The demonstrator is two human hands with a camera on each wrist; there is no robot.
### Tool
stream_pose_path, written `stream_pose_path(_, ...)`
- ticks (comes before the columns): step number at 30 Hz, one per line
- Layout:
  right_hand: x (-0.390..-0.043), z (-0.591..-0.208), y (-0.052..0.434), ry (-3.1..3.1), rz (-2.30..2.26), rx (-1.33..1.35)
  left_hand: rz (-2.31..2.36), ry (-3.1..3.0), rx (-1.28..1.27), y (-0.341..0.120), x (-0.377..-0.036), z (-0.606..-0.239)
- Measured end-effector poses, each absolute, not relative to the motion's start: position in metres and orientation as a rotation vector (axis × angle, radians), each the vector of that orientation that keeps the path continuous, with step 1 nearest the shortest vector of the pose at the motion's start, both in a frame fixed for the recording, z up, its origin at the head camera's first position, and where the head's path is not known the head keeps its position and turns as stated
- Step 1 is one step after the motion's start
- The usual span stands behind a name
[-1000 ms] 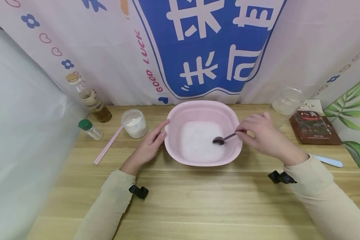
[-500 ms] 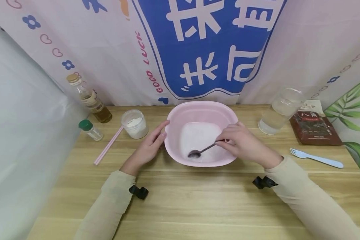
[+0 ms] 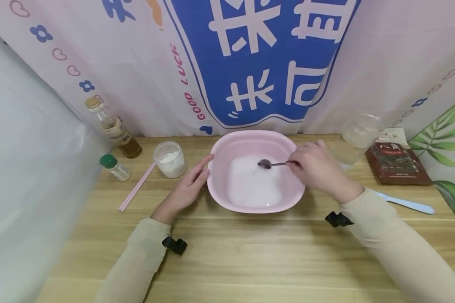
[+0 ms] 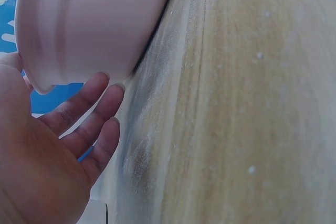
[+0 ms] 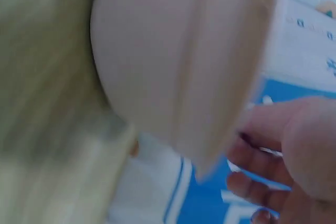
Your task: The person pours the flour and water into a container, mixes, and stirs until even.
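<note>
Spoon (image 3: 266,163) in right hand (image 3: 314,169)

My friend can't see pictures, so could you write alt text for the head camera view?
A person's right hand holds a spoon in a pink basin of white liquid while the left hand steadies its rim, on a wooden table.
</note>
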State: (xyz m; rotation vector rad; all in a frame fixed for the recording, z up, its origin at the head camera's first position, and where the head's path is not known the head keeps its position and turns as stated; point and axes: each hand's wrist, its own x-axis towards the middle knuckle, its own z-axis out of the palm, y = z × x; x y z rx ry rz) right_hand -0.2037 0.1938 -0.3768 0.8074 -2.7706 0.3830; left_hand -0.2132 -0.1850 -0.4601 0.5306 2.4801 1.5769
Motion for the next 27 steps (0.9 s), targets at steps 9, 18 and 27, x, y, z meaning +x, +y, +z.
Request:
stream_pose_path(9,-0.185,-0.368,0.22,-2.817,0.512,1.11,1.528,2.507,0.52,-0.187,-0.213,-0.46)
stream_pose_path(18,-0.19,-0.387,0.169,-2.795,0.518,1.105,1.552,2.476,0.53,-0.185,-0.213,-0.462)
stream_pose_path(27,-0.214,-0.387,0.172,-2.793,0.443,0.889,1.555,2.479,0.546,-0.186,-0.213,-0.457)
